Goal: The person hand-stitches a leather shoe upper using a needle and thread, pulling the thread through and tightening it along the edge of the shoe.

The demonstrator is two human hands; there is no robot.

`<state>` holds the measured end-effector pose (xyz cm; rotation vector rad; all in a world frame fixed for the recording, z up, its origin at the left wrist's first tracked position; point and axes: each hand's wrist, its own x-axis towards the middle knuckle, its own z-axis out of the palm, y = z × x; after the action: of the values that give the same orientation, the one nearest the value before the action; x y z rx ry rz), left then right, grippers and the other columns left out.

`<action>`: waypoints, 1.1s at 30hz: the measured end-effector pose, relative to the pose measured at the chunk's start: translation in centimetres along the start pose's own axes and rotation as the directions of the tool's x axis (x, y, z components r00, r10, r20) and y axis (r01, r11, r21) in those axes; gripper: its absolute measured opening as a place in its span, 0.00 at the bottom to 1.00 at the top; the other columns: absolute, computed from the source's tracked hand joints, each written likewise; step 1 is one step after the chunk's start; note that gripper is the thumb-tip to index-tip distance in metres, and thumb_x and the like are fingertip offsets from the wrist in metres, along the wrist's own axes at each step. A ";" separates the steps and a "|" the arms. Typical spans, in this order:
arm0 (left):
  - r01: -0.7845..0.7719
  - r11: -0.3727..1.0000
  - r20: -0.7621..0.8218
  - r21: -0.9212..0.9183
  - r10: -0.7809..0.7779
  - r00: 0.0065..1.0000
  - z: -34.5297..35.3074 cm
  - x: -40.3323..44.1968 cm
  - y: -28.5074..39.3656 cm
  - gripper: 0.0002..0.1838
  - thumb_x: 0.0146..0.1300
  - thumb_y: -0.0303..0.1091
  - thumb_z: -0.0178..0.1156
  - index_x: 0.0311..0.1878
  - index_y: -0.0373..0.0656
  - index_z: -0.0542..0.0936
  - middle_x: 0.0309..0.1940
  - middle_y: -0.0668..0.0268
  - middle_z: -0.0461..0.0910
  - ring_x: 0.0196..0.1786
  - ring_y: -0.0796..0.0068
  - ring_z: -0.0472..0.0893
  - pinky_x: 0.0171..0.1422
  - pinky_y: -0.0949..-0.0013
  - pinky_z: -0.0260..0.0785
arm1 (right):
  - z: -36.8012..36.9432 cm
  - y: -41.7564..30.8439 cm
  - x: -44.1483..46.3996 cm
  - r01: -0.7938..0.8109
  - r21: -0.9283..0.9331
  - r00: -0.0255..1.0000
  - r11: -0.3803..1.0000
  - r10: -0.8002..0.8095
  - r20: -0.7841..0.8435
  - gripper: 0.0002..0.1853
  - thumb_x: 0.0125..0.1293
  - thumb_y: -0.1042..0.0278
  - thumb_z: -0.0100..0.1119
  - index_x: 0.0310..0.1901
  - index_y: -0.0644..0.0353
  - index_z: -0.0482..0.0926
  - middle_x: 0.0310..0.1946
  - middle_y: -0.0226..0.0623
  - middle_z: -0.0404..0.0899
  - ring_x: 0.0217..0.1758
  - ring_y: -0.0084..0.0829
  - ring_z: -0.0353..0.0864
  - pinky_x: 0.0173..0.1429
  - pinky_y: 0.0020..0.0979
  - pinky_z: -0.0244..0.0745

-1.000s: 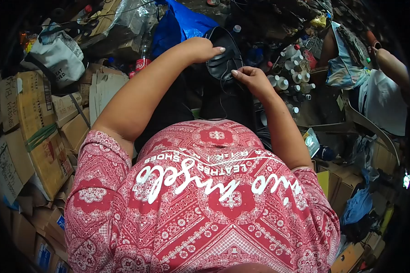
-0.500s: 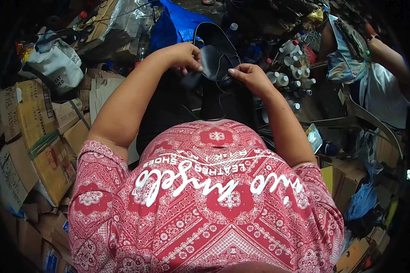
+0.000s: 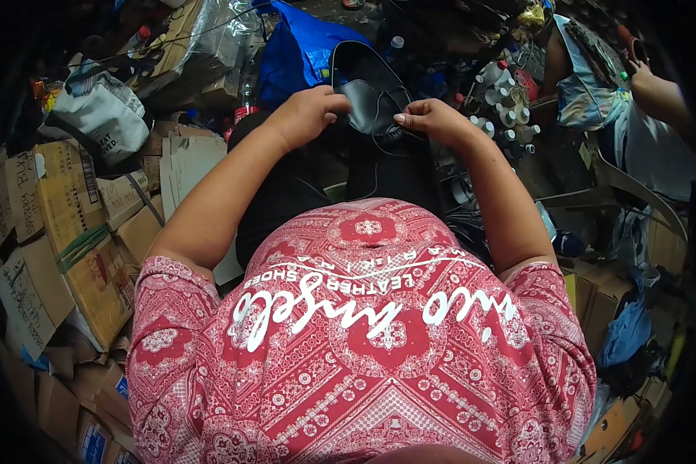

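A black item with a curved rim and a smooth dark inner panel (image 3: 357,100) lies over my dark-clothed legs at the upper middle; it looks like a bag or shoe, but I cannot tell which. Thin black cords hang from it. At its left edge my left hand (image 3: 315,113) is closed, fingers curled, and what it holds is too small to make out. My right hand (image 3: 429,119) pinches at the right edge, thumb and finger together by the cord, its hold unclear.
Flattened cardboard (image 3: 77,232) is piled at the left beside a white bag (image 3: 104,112). A blue bag (image 3: 301,50) lies beyond my hands. Plastic bottles (image 3: 506,104) cluster to the right. Another person's hand (image 3: 657,93) shows at the far right.
My left hand has come off the item's inner panel to its left edge, and the panel now shows more fully. My right hand has stayed near the right edge.
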<state>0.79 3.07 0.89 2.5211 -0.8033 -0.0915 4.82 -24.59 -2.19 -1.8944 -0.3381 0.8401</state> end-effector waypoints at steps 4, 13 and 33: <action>0.049 0.984 -0.063 -0.173 -0.060 0.996 0.9 -0.9 0.2 0.12 0.52 0.24 0.64 0.41 0.48 0.85 0.35 0.61 0.76 0.39 0.60 0.80 0.46 0.64 0.73 | 0.2 0.4 0.2 0.016 0.030 1.000 0.999 -0.017 0.005 0.18 0.61 0.51 0.65 0.28 0.61 0.80 0.21 0.20 0.72 0.26 0.15 0.65 0.32 0.24 0.64; -0.121 0.951 -0.062 0.283 0.144 0.988 0.3 -1.4 1.1 0.05 0.47 0.29 0.61 0.29 0.51 0.81 0.30 0.61 0.77 0.34 0.58 0.80 0.36 0.59 0.75 | 0.1 -1.3 0.0 0.086 -0.331 0.996 0.940 -0.074 0.048 0.25 0.60 0.45 0.62 0.33 0.66 0.82 0.24 0.45 0.78 0.28 0.36 0.77 0.38 0.39 0.72; -0.129 0.947 0.255 0.295 0.052 0.966 2.2 -2.8 4.8 0.06 0.57 0.32 0.53 0.29 0.43 0.78 0.34 0.62 0.77 0.43 0.60 0.80 0.46 0.60 0.73 | 2.2 -5.4 0.0 0.112 -0.846 0.991 0.521 0.000 0.131 0.22 0.55 0.38 0.61 0.39 0.48 0.85 0.40 0.37 0.83 0.49 0.43 0.79 0.54 0.46 0.69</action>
<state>-4.53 0.27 0.97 2.7983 -1.1070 -0.2690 4.01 -20.54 1.90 -2.7334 -1.0471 0.7970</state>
